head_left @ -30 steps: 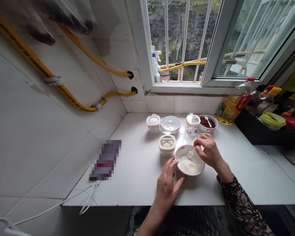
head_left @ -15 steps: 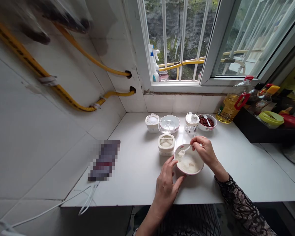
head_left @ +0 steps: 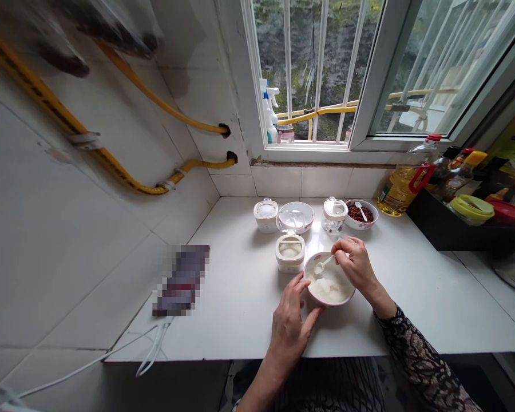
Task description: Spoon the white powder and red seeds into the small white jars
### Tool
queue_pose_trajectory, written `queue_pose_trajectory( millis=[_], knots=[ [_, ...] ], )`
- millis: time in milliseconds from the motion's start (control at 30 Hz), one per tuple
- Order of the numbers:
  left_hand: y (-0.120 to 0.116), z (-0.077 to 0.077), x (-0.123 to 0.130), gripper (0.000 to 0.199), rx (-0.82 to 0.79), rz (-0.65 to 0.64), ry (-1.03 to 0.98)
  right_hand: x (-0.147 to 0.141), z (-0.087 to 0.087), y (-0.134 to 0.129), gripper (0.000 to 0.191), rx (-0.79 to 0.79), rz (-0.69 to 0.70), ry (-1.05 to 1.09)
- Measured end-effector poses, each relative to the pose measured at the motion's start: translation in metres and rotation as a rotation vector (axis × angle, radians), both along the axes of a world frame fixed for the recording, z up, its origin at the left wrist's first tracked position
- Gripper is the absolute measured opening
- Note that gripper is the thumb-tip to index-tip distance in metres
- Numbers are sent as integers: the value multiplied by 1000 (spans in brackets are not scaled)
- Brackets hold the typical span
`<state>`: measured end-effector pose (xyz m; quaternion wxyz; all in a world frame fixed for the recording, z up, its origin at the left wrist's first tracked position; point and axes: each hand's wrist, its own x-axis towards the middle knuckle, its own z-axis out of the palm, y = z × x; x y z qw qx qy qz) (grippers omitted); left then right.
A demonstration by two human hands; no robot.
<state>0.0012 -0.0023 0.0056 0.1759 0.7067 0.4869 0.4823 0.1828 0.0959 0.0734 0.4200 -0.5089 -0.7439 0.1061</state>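
Note:
A white bowl (head_left: 351,292) with a pinkish rim stands near the counter's front, with white powder (head_left: 329,290) in it. My left hand (head_left: 292,320) grips the bowl's left side, thumb at the near rim and fingers along the far left. Pinched in my right hand (head_left: 355,260) is a small white spoon (head_left: 325,264), its scoop inside the bowl at the left and bearing some powder. Just left of the bowl sits a seasoning jar (head_left: 290,263) with its clear lid raised and pale granules inside.
Behind are a second jar (head_left: 266,216), a bowl (head_left: 298,216), a third jar (head_left: 335,214) and a bowl of dark red beans (head_left: 360,216) with a spoon. An oil bottle (head_left: 397,186) and a black condiment box (head_left: 433,229) stand right. A blurred dark object (head_left: 182,280) with cables lies left.
The spoon has shifted slightly to the right inside the bowl, and its scoop sits a little lower. My left hand keeps its hold on the bowl.

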Motion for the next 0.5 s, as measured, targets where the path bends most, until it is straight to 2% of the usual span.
queue_pose_trajectory(
  millis=[300, 500],
  knots=[
    [0, 0, 0, 44, 2, -4, 1, -5, -1, -2, 20, -31, 85, -50],
    [0, -1, 0, 44, -7, -1, 2, -2, 2, -1, 20, -125, 152, 82]
  ],
)
